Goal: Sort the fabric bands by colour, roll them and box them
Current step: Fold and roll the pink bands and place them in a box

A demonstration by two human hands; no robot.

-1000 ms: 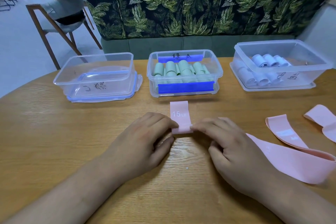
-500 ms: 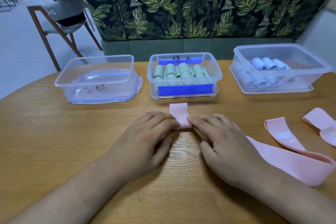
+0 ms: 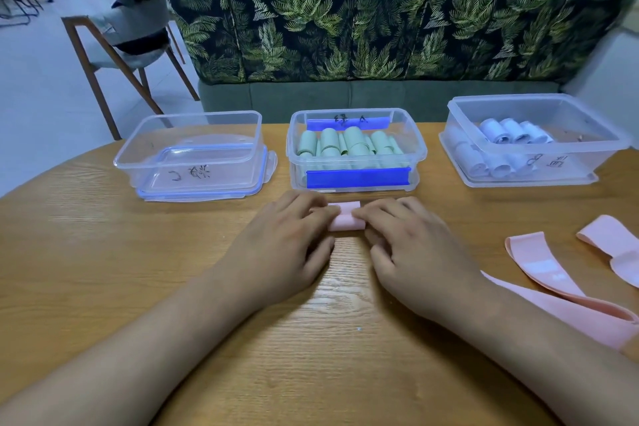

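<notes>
Head view: both grips are bare hands, low on the bench [image 3: 103, 270], meeting at a pink band [image 3: 345, 222] that is almost fully rolled. Left grip [image 3: 283, 245] grasps the roll's left end with fingers [image 3: 320, 214] curled over it. Right grip [image 3: 415, 252] grasps the right end the same way, fingertips [image 3: 363, 214] on top. Thumbs hidden. The roll lies on the bench just in front of the middle box [image 3: 356, 113], not touching it. A short flat end shows on its far side.

Step in hand, as I judge it: finish the roll. To do it well:
- push both ends forward evenly so the edges stay flush and don't cone
- press down while turning, since elastic fabric likely springs open
- pinch the loose end shut before lifting

Middle box holds green rolls [image 3: 349, 145]. Right box [image 3: 539, 101] holds pale rolls [image 3: 511, 130]. Left box [image 3: 188, 162] has no rolls and sits on a lid, so probably pink goes there. Label is handwritten, unreadable.

More flat pink bands wait on the right: one [image 3: 539, 263] near the right wrist, another [image 3: 615, 252] at the frame edge, and a long one [image 3: 570, 318] partly under the right forearm.
</notes>
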